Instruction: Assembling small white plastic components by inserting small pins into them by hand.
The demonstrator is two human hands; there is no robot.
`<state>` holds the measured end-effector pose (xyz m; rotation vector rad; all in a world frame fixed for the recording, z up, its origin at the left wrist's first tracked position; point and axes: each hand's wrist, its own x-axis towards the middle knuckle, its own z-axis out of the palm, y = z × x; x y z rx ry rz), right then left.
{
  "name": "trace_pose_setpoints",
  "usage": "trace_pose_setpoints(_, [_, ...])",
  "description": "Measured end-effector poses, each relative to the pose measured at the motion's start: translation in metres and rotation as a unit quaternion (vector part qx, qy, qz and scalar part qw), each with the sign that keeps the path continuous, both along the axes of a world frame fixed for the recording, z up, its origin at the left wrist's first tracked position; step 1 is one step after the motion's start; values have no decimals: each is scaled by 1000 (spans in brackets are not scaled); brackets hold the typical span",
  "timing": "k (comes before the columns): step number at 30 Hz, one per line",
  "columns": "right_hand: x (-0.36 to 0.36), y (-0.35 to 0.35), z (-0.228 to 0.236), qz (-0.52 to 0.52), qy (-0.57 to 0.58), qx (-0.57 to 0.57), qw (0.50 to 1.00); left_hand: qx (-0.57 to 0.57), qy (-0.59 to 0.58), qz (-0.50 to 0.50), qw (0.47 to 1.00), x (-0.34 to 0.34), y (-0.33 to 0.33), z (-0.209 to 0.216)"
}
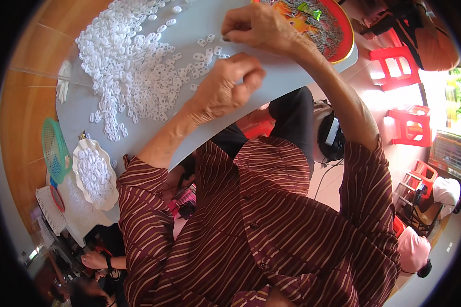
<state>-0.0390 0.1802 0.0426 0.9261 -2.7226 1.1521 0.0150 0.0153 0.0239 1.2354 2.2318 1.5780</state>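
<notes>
A large heap of small white plastic pieces (123, 66), many oval with two holes, spreads over the left of the grey table (271, 77). My left hand (225, 87) is closed just right of the heap, its fingers curled and slightly blurred; whatever is in it is hidden. Beyond it, my right hand (258, 28) is closed with the fingertips pinched. A small dark spot shows at those fingertips, too small to name. Several loose white pieces (210, 38) lie close to both hands. At the far right, a red-rimmed round tray (349, 36) holds many thin grey pieces (330, 38) and a green wrapper (310, 10).
A scalloped white dish (112, 197) of white pieces sits at the left table edge, next to a green basket (54, 148). Another person's hand (95, 260) is at lower left. Red stools (397, 66) stand on the floor at right, with other people beyond.
</notes>
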Motion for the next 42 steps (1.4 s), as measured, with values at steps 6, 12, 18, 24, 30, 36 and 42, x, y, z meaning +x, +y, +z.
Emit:
trace_pose_setpoints(6, [17,3,16,-71,-128,-260,954,122,-274,63,952,-25,-11,-5])
trace_pose_setpoints(12, [31,-2,7,-59,-56,-198,977,244,-505,5,828,-47,-21,-4])
trace_pose_setpoints(18, [35,-5,23,-44,-54,-209,975,209,-455,22,866,-46,-30,4])
trace_pose_setpoints(24, [43,-15,-5,-127,-43,-279,951,186,-346,87,916,-35,-28,4])
trace_pose_setpoints(30, [48,-10,-12,-160,-52,-268,949,151,-221,125,955,-29,-22,1])
trace_pose_setpoints(36, [56,-15,-7,-174,-54,-285,941,114,-218,137,960,-25,-17,1])
trace_pose_setpoints(42, [58,7,1,-192,86,-190,959,103,-272,106,951,-14,-12,-1])
